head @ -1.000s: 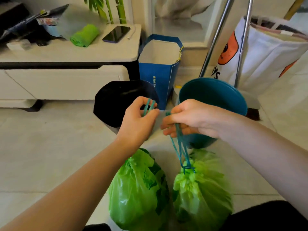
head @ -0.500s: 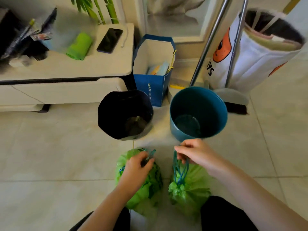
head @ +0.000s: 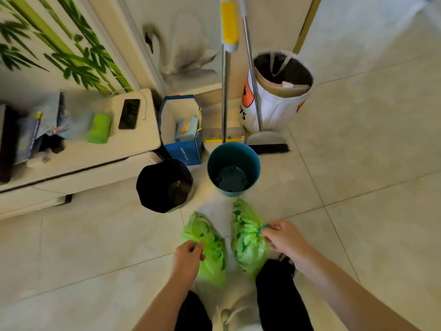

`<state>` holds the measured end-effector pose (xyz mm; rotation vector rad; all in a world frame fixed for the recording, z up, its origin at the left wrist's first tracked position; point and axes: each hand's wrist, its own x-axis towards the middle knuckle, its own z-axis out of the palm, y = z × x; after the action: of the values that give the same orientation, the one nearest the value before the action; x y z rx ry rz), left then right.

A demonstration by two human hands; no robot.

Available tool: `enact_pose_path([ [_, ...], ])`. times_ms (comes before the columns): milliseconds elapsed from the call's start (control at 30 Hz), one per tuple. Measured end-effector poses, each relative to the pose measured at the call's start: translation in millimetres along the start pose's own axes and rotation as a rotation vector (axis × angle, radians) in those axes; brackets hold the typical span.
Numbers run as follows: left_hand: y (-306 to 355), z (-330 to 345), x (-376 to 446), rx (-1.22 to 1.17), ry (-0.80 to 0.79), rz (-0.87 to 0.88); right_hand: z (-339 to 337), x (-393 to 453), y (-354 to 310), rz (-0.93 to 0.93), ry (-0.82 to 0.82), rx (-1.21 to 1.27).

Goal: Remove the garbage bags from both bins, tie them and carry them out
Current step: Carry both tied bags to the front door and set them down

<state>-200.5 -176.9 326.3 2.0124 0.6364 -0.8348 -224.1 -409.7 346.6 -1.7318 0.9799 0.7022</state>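
Two tied green garbage bags hang in front of my legs. My left hand (head: 187,258) grips the drawstring of the left bag (head: 210,244). My right hand (head: 285,238) holds the teal drawstring of the right bag (head: 247,240). Both bags are cinched shut at the top. Beyond them on the tiled floor stand the black bin (head: 164,185) and the teal bin (head: 233,169), both without bags, their bottoms visible.
A low white cabinet (head: 78,161) with a phone and green cloth stands at the left. Behind the bins are a blue paper bag (head: 182,131), a broom and dustpan (head: 224,91), and a white fabric basket (head: 279,89). Tiled floor spreads to the right.
The view has risen well above the bins, as if I stood up. Both bags now hang lower, near my legs, and my hands have drawn back toward my body.
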Motion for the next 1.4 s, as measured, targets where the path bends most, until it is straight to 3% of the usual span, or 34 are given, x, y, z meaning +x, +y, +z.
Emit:
enact_pose_path([
  [267, 58.8, -11.7, -97.4, 0.048, -0.144, 0.184, -66.8, -99.4, -5.4, -0.05, 0.144, 0.242],
  [533, 120.6, 44.2, -184.1, 0.141, -0.28, 0.319, -146.3, -188.2, 38.6, -0.075, 0.306, 0.414],
  [700, 173.0, 99.8, -236.0, 0.224, -0.3, 0.42, -224.6, -227.2, 69.5, -0.096, 0.355, 0.608],
  [833, 211.6, 157.6, -266.3, 0.216, -0.307, 0.475, -283.7, -245.0, 104.4, -0.102, 0.394, 0.614],
  [1033, 256.7, 253.9, -302.3, 0.112, -0.448, 0.394, -354.7, -264.4, 156.2, -0.06, 0.535, 0.679],
  [1400, 354.6, 425.1, -363.6, 0.264, -0.82, 0.53, -464.0, -286.7, 242.1, 0.073, 0.894, 0.751],
])
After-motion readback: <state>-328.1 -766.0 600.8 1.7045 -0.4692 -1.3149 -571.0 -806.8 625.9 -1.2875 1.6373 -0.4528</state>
